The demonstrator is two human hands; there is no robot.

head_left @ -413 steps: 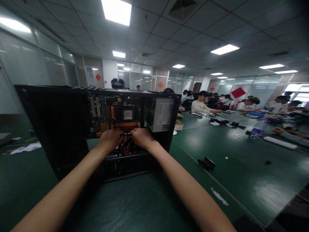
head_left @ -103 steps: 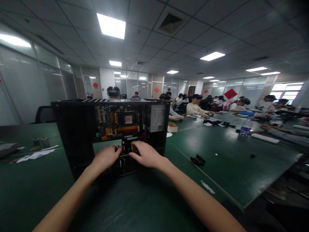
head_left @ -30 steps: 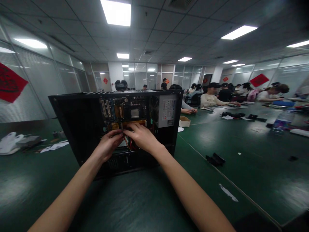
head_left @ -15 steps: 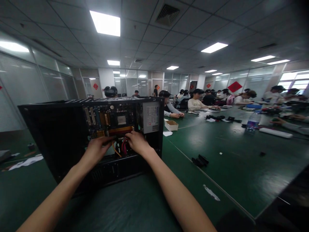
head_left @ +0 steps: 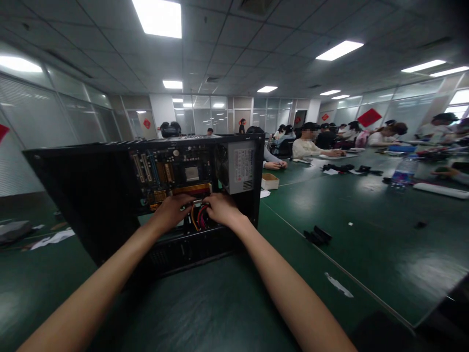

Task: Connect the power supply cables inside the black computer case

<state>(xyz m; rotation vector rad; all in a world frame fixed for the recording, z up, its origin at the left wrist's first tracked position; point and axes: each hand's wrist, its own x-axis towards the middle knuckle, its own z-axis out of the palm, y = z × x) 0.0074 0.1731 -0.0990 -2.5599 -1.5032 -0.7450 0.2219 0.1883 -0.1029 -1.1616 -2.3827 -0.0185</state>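
Observation:
A black computer case (head_left: 190, 252) stands with its open side towards me. Inside are a motherboard (head_left: 176, 159) with a silver square chip cover and, at upper right, a power supply (head_left: 242, 166) with a white label. My left hand (head_left: 171, 211) reaches in below the red and yellow memory slots (head_left: 192, 188), its fingers bent together. My right hand (head_left: 222, 208) is closed beside it, thumb and fingers pinched. Between the fingertips shows a thin pale edge, too small to name. Yellow, red and purple cables (head_left: 200, 217) hang just under the hands.
The case stands on a green table (head_left: 304, 205). To the right are a small open box (head_left: 270, 181), a black object (head_left: 317, 235), a white strip (head_left: 339, 285) and a plastic bottle (head_left: 404, 171). Papers (head_left: 54, 238) lie at left. Other people sit at the tables beyond.
The view has tilted down and shifted left, so the case sits farther right in it. My hands have come closer together, the left one moving right towards the right hand.

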